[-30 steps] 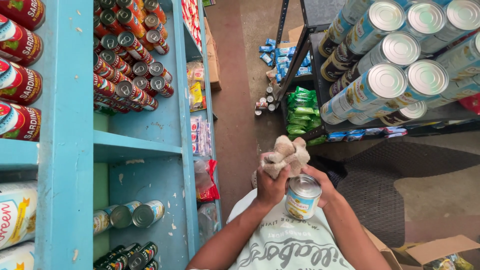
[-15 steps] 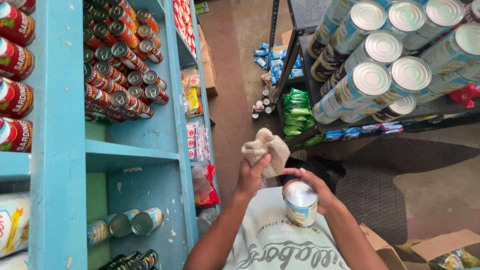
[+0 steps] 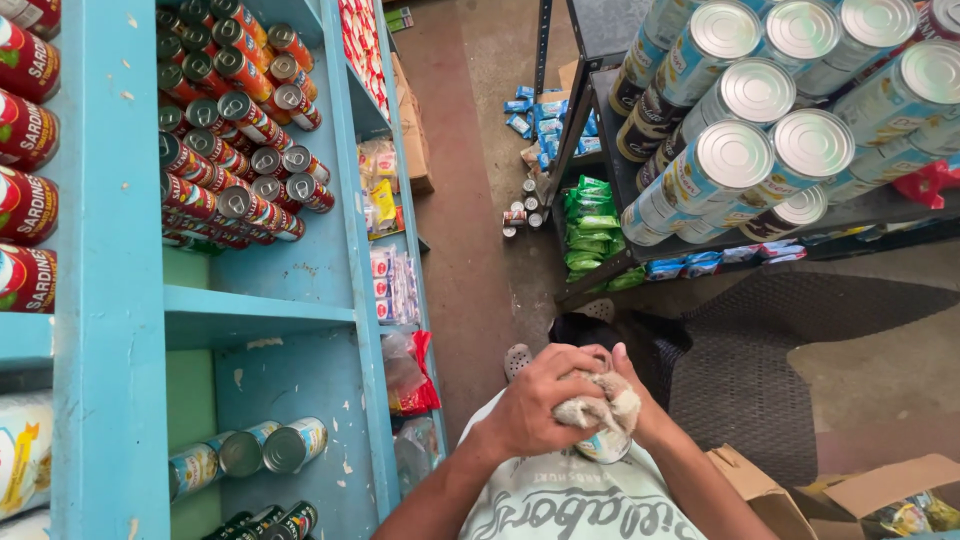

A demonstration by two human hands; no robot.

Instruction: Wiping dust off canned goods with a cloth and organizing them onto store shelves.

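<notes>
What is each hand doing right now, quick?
Left hand: closed on a beige cloth, pressing it onto the can.
Right hand: holds the can from behind, mostly hidden.

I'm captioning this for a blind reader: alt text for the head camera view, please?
Seen from above, a left hand presses a beige cloth onto a can held by the right hand. Blue shelves of red cans stand left; stacked silver-topped cans fill a dark rack right.

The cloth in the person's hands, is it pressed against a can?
Yes, the left hand presses the beige cloth over the can.
</notes>
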